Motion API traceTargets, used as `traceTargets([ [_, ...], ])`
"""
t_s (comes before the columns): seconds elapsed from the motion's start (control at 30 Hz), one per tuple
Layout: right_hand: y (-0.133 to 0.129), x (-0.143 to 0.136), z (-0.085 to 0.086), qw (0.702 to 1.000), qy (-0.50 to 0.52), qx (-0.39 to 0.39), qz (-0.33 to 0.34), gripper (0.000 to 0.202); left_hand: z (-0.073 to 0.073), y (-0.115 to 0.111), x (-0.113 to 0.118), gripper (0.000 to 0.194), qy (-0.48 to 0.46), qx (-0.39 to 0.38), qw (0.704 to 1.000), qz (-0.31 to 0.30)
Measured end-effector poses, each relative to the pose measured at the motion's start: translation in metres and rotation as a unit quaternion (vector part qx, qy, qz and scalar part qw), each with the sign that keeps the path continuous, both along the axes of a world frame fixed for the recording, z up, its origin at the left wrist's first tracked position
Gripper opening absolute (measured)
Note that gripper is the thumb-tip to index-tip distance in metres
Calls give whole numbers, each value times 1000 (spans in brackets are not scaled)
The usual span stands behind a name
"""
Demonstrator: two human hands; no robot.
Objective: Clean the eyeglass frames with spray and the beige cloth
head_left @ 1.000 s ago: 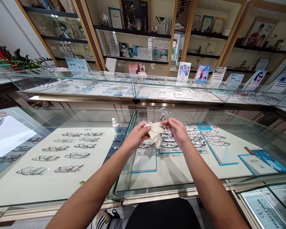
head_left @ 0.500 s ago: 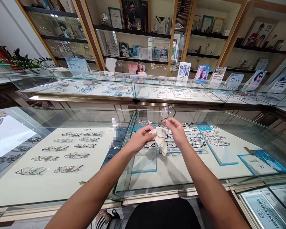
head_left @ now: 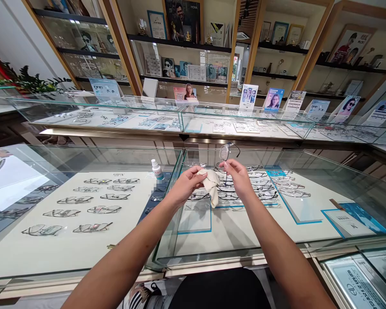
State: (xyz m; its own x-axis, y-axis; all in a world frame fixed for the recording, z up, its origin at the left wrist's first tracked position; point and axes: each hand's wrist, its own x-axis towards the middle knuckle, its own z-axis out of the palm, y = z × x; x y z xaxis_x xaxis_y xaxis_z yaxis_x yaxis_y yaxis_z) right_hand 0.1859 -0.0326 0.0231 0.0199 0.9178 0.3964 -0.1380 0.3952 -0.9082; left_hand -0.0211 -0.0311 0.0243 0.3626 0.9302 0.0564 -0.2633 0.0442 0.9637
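Left fingers (head_left: 200,176) pinch a beige cloth (head_left: 212,186), right fingers (head_left: 230,167) thin-framed eyeglasses (head_left: 224,152); the cloth has drawn aside, so wiping seems paused.

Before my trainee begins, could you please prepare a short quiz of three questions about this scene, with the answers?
1. What does the left hand hold?
2. True or false: the right hand holds a pair of eyeglasses.
3. Fill in the missing word: in the picture, the white bottle stands to the ____ of both hands.

Key:
1. A pale cloth.
2. True.
3. Left.
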Motion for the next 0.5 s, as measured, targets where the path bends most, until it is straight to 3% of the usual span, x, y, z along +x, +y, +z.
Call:
traceTargets([
  [0.23,2,2,-6,998,-3,-28,60,26,3,7,-6,46,-54,9,994,95],
  [0.5,-5,-6,-2,990,-63,-41,117,32,3,9,-6,47,-75,22,991,112],
])
